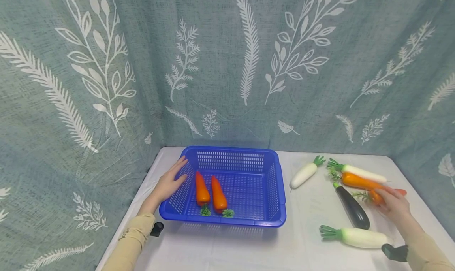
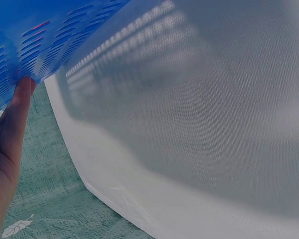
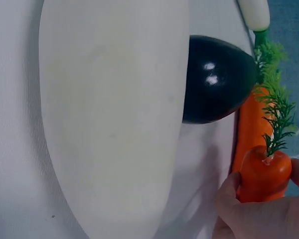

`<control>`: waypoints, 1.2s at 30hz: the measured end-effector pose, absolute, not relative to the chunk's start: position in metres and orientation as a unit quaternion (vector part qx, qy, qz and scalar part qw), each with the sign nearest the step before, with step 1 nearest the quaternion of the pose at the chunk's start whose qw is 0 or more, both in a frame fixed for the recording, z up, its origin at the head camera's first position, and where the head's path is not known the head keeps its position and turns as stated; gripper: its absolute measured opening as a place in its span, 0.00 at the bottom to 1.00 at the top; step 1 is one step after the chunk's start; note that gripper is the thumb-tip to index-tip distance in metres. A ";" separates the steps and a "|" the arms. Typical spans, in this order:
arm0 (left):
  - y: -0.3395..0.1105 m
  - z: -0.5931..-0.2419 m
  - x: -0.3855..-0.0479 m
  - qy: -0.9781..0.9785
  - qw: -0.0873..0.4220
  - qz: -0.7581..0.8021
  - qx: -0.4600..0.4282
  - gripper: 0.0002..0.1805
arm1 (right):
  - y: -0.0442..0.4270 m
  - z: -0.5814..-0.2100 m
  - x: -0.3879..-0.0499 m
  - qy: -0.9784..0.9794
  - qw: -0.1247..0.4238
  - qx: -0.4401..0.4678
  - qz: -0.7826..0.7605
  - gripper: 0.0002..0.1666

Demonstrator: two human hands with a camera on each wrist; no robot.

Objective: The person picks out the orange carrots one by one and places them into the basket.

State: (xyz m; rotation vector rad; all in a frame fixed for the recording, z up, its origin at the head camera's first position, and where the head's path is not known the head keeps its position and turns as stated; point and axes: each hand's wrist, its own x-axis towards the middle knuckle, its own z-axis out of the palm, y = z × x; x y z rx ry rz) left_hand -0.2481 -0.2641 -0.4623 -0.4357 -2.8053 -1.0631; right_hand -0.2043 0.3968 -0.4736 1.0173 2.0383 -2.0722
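Observation:
A blue basket point(image 1: 222, 220) holds two orange carrots point(image 1: 202, 190), point(image 1: 219, 196) lying side by side toward its left. My left hand point(image 1: 170, 185) touches the basket's left rim, fingers fairly straight; the left wrist view shows fingers point(image 2: 23, 92) against the perforated blue wall. At the right, my right hand point(image 1: 393, 206) pinches an orange carrot point(image 1: 376, 197) near its leafy end; in the right wrist view thumb and fingers hold both sides of that carrot point(image 3: 264, 172). Just behind it lies another carrot point(image 1: 359, 181).
A dark eggplant point(image 1: 352, 207) lies left of my right hand, and a white radish point(image 1: 364, 238) lies in front of it. Two more white radishes point(image 1: 303, 175), point(image 1: 366, 173) are farther back. Patterned green curtains point(image 1: 227, 65) stand behind the white table point(image 1: 302, 247).

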 end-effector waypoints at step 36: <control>-0.263 -0.461 -0.243 -0.925 0.061 -0.345 -0.145 0.29 | 0.386 -0.490 -0.214 0.697 0.018 0.247 -0.673 0.34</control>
